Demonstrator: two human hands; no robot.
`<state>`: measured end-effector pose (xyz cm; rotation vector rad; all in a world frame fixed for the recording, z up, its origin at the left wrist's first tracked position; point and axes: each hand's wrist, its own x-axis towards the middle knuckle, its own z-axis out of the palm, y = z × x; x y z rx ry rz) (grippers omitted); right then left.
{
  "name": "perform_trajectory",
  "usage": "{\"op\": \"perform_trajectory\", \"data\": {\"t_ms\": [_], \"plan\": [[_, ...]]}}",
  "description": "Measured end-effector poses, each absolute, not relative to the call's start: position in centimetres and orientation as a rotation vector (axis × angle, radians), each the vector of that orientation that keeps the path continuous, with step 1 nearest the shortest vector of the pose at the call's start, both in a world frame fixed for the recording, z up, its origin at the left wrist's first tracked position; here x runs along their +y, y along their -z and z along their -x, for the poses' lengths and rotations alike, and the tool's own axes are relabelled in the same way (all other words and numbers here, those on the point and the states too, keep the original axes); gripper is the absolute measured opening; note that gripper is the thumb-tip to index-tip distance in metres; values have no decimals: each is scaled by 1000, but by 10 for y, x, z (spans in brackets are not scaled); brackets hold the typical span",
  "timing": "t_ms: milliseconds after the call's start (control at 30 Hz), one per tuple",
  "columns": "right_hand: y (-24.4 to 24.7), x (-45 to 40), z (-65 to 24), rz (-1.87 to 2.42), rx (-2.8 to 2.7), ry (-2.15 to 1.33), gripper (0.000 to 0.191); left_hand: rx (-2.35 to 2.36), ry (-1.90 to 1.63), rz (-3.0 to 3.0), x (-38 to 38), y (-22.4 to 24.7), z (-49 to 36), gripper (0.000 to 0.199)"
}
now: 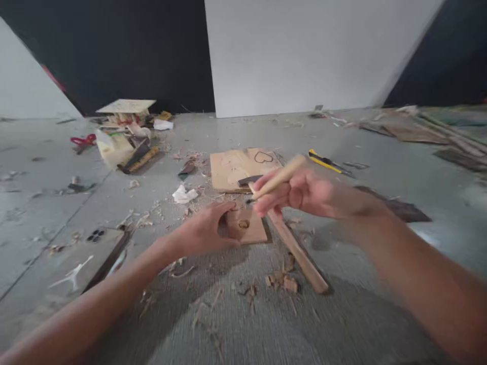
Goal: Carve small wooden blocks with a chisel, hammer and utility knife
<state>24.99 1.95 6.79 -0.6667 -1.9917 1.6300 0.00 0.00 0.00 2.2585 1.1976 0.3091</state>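
Note:
My left hand (pixel 207 226) is curved round the left side of a small wooden board (pixel 249 230), thumb and fingers apart; the board bears a small dark carved mark. Above and right of it, my right hand (pixel 294 192) holds a light wooden stick (pixel 279 178) between its fingers, raised and slanted. Under that hand lies a hammer-like tool with a dark curved head and a long wooden handle (pixel 300 256). A larger wooden board (pixel 224 170) with a heart outline sits just behind.
A yellow utility knife (pixel 325 162) lies at right. Crumpled white paper (pixel 184 194) is near my left hand. A phone-like slab (pixel 104 243) and wood shavings lie at left. Stacked wooden items (pixel 127 107) stand at back left, dark wood strips at right.

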Motion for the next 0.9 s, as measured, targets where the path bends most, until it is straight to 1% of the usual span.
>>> {"op": "perform_trajectory", "data": {"t_ms": [67,133,267,333,600,767,900], "plan": [[-55,17,-242,944,-2018,-1361,35,1206,-356,-2237,-1,3,0,67],[-45,15,-234,1112,-2064,-1169,31,1213,-400,-2213,-2,6,0,69],[-36,12,-224,1175,-2263,-1002,15,1224,-483,-2164,-1,13,1,73],[-34,14,-222,1184,-2306,-943,11,1211,-496,-2169,0,15,1,72],[-28,20,-217,1138,-2338,-780,18,1209,-537,-2206,-1,15,-5,68],[-29,18,-217,1117,-2452,-702,19,1185,-558,-2210,-2,14,-4,63],[-35,16,-216,1130,-2509,-712,17,1168,-548,-2245,-2,14,-4,59]]}}
